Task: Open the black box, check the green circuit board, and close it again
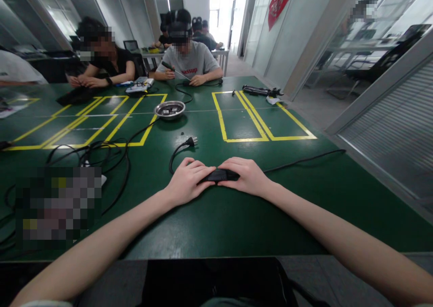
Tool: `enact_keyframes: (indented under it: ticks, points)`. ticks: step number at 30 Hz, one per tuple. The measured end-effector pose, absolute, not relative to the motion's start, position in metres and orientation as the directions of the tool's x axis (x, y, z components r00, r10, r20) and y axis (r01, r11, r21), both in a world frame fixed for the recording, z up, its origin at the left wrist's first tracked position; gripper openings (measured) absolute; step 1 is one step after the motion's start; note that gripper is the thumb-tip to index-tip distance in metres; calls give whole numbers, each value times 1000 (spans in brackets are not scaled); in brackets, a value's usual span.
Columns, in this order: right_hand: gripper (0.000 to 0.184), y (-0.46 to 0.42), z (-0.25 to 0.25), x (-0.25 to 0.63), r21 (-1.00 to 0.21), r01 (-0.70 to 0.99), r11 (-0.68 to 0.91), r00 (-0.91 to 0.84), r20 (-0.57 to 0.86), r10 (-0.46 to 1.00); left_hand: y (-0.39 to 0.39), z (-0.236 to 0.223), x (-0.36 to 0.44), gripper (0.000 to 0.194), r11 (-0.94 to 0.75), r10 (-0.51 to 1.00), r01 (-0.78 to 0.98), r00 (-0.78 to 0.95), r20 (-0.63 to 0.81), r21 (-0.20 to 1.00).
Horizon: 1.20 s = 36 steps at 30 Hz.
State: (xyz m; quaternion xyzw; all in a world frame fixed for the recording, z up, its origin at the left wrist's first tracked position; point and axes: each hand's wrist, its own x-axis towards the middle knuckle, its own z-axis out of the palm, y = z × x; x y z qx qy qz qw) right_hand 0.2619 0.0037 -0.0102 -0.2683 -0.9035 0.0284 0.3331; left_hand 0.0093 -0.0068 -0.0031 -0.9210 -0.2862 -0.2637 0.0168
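A black power adapter [219, 176] lies near the front of the green table, directly before me. My left hand [190, 181] is closed around its left end, and my right hand [246, 175] grips the right end. Thumbs and fingertips of both hands almost meet at its middle. From beside my left hand a short black cord curves up to a plug [192, 141], its prongs pointing right. Another black cable [301, 159] runs from behind my right hand toward the table's right edge. The adapter's ends are hidden by my fingers.
A metal bowl [170, 117] with small metal parts stands beyond the plug. Tangled black cables [101, 152] and a blurred-out object [59, 207] lie at left. Yellow tape [246, 140] marks the table. A black tripod-like item [260, 90] lies far right. Across sits a person [192, 58] holding a screwdriver.
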Motion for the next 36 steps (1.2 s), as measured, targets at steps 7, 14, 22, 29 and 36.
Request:
enact_keyframes:
  ticks: [7, 14, 22, 29, 36]
  points:
    - [30, 3, -7, 264, -167, 454, 875, -668, 585, 459, -8, -2, 9, 34, -824, 536, 546, 668, 516, 149]
    - [20, 1, -7, 260, -231, 464, 855, -688, 514, 513, -7, -3, 8, 34, -807, 570, 562, 662, 486, 182]
    - [19, 0, -4, 260, -199, 449, 871, -694, 537, 480, -7, 0, 7, 32, -811, 561, 566, 680, 472, 148]
    - [18, -1, -4, 261, -241, 450, 860, -705, 494, 508, -7, 0, 8, 40, -811, 561, 567, 678, 476, 148]
    - [26, -2, 1, 260, -279, 469, 838, -725, 420, 546, -9, -1, 8, 35, -806, 574, 568, 688, 444, 163]
